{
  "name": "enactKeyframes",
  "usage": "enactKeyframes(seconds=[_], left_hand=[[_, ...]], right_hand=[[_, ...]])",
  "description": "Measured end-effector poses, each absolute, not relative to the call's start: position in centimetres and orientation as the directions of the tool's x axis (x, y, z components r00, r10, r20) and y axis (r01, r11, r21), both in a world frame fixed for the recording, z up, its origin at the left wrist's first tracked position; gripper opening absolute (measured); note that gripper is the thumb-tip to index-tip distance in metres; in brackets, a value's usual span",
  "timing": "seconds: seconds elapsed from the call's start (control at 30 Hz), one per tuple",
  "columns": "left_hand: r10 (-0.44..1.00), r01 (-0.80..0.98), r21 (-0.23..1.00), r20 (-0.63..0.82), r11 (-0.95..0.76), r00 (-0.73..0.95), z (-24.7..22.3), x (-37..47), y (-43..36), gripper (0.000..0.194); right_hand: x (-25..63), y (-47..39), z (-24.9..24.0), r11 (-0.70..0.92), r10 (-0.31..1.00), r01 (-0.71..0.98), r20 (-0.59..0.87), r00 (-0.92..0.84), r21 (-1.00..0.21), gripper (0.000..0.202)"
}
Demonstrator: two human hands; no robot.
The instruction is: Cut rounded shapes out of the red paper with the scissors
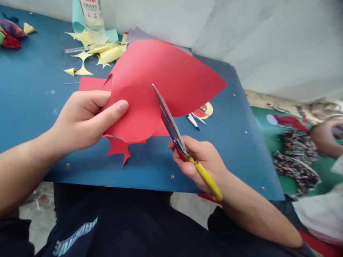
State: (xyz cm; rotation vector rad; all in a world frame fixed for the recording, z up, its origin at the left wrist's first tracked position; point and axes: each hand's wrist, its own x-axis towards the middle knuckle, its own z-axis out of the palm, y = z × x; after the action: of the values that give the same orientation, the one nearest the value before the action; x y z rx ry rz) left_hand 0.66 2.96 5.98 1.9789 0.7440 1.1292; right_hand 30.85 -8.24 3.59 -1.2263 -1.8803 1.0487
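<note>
My left hand [88,119] pinches a sheet of red paper [166,71] at its left side, thumb on top. The sheet is held up over the table and curls at the far right; its near part has a rounded cut edge. In my right hand [200,160] is a pair of scissors [173,125] with yellow handles, the fingers wrapped round them. The blades lie along the paper at the end of the rounded cut and look nearly closed. Beneath the sheet lie more red paper and a jagged red scrap [118,147] near the table's front edge.
On the blue table [34,107], yellow paper scraps [84,60] surround a water bottle [93,25] at the back. Pens [193,121] lie right of the sheet. Colourful cloth pieces [12,32] sit far left. Beyond the right edge, a green surface holds patterned fabric [296,157].
</note>
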Motion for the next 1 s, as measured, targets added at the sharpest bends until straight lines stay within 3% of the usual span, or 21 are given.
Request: enactKeyframes(seconds=[0.33,1.0], left_hand=[[0.764,0.12,0.844,0.401,-0.522,0.505,6.12,0.42,2.94,0.055],[0.755,0.19,0.766,0.501,-0.615,0.424,6.37,0.09,3.61,0.055]], right_hand=[[30.82,-8.29,3.47,0.214,0.94,0.392,0.08,-0.331,-0.895,0.075],[30.77,-8.4,3.19,0.22,0.944,0.384,0.095,-0.317,-0.897,0.075]])
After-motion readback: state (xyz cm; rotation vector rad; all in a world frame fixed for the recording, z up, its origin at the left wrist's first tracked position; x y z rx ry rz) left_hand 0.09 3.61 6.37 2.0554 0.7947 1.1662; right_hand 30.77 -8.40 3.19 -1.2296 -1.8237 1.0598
